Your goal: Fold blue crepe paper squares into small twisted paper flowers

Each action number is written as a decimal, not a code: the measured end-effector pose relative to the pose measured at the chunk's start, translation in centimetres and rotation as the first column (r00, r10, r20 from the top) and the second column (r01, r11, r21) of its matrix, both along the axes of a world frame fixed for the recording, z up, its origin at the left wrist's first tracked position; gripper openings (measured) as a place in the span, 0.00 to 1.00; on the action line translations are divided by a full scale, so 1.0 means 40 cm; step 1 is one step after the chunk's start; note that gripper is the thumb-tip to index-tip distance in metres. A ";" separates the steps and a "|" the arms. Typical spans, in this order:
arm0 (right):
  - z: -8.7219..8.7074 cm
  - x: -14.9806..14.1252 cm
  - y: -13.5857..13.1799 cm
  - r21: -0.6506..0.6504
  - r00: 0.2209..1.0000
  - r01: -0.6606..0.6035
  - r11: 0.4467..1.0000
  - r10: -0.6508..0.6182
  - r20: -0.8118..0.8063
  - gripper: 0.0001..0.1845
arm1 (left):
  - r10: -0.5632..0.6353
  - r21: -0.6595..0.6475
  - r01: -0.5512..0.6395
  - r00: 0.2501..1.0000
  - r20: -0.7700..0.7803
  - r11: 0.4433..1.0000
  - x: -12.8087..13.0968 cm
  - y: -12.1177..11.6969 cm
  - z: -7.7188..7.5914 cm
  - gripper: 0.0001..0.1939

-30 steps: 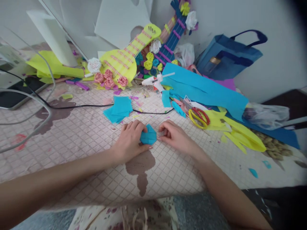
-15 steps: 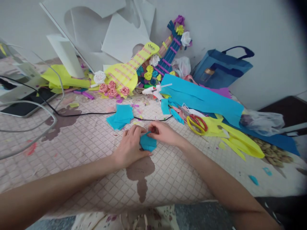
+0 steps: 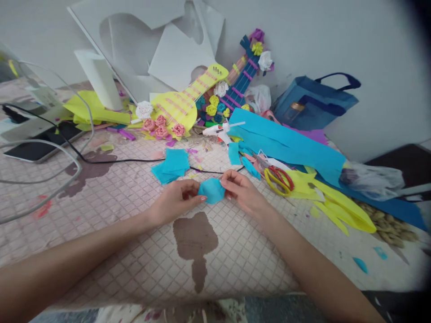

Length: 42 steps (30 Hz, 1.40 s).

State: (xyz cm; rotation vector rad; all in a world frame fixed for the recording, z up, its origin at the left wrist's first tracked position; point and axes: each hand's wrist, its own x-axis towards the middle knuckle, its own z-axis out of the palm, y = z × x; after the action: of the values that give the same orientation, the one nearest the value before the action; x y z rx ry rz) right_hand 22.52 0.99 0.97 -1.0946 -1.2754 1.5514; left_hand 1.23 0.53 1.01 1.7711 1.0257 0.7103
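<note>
A small piece of blue felt (image 3: 212,191), folded, is held between both hands just above the quilted pink cloth (image 3: 134,251). My left hand (image 3: 173,202) pinches its left edge with fingers closed. From the other side my right hand (image 3: 242,190) grips its right edge with closed fingers. A stack of cut blue felt squares (image 3: 171,165) lies just beyond the hands.
Red-and-yellow scissors (image 3: 279,179) lie right of my hands beside yellow felt scraps (image 3: 336,206). A glue gun (image 3: 220,130), long blue felt sheet (image 3: 286,143), yellow foam guitar (image 3: 182,107), blue guitar (image 3: 240,80) and blue bag (image 3: 313,101) crowd the back. A black cable (image 3: 111,160) crosses the cloth; a phone (image 3: 37,146) lies left.
The blue felt piece has been lifted off the cloth and is now held up between both hands' fingertips; the left hand no longer presses it flat.
</note>
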 end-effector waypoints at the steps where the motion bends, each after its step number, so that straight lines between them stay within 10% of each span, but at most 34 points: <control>1: 0.000 -0.001 -0.003 -0.011 1.000 -0.004 1.000 0.004 -0.010 0.15 | 0.001 -0.017 -0.001 1.000 0.009 1.000 0.000 0.000 0.002 0.12; 12: -0.007 -0.018 -0.024 0.005 0.983 -0.127 0.992 0.125 0.132 0.13 | -0.199 -0.420 0.157 0.978 -0.057 0.894 -0.047 0.040 0.023 0.14; 42: -0.008 -0.026 -0.034 0.028 0.946 -0.153 0.988 0.138 0.292 0.07 | -0.084 -0.157 0.059 0.984 -0.157 0.986 -0.028 0.028 -0.004 0.13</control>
State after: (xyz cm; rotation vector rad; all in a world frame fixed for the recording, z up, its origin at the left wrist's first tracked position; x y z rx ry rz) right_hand 21.47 -0.36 0.64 -1.2531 -1.6162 1.4941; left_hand 0.10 1.67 0.86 1.7449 1.0894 0.4362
